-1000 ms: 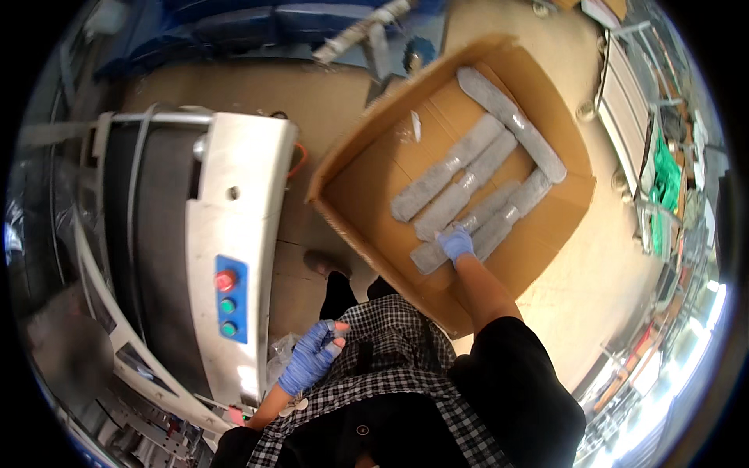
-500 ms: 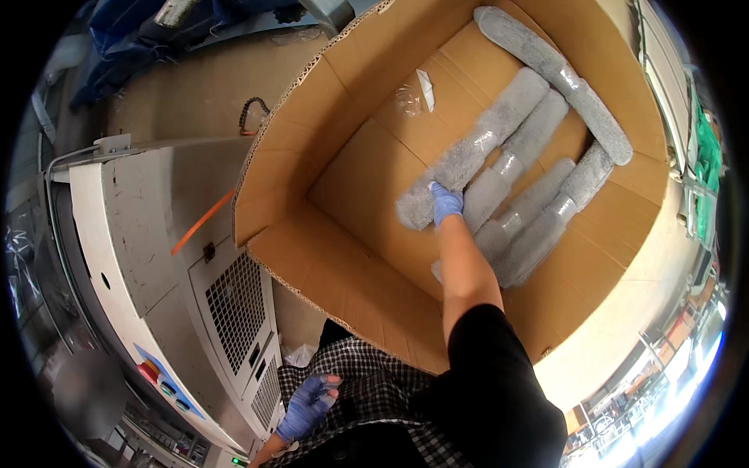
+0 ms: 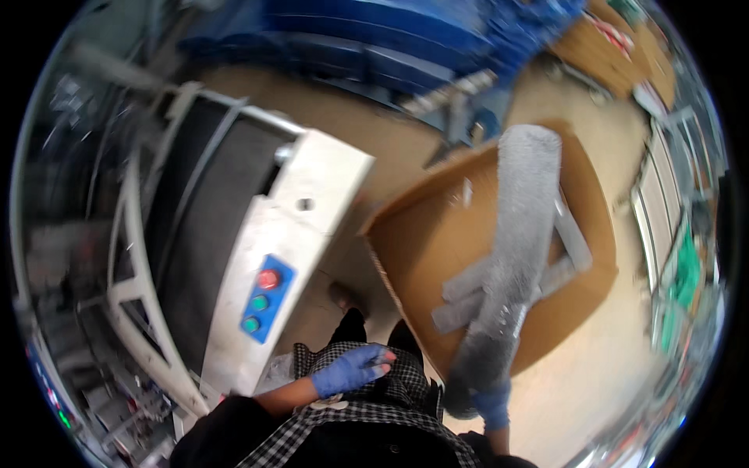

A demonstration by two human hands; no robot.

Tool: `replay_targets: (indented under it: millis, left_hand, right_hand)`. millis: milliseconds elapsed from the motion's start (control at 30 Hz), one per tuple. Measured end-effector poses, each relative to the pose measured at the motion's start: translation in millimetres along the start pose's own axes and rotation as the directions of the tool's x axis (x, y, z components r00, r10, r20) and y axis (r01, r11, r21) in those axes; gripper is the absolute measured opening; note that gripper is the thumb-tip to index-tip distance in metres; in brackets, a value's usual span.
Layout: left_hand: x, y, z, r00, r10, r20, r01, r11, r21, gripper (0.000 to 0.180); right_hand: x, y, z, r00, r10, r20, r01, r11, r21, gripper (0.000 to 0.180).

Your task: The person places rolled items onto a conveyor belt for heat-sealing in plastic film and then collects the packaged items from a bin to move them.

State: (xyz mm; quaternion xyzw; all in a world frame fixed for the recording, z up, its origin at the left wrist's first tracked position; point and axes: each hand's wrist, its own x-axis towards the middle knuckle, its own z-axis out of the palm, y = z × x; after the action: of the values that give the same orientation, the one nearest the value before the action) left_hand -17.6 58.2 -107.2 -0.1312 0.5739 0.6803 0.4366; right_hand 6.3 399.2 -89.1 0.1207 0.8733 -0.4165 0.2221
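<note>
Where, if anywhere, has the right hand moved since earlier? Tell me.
Yes: the right hand has moved from inside the cardboard box back to its near edge.

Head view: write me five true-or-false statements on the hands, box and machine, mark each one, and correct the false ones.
1. The right hand holds a long gray piece. True.
2. The left hand grips a gray piece too. False: none shows in it.
3. The cardboard box is empty. False: more gray pieces lie in it.
4. The blue control panel has one red button and two green ones. True.
5. The box stands left of the white machine. False: it stands right of it.
</note>
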Motion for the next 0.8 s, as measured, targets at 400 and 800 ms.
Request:
replay_targets:
  millis: [400, 800]
  left_hand:
    - [-144.6, 57.1, -141.0, 0.758, 0.400, -0.515, -0.463, 0.886, 0.007, 0.036]
    - [-250.1, 53.2, -174.3, 0.586, 0.200, -0.785, -0.523, 0.833, -0.178, 0.042]
  right_hand:
    - [207.0, -310.5, -20.6, 0.420, -0.904, 0.075, 0.761, 0.306, -0.572, 0.036]
    - [357.2, -557.5, 124.2, 0.082, -0.865, 0.494, 0.920, -0.124, -0.371, 0.037]
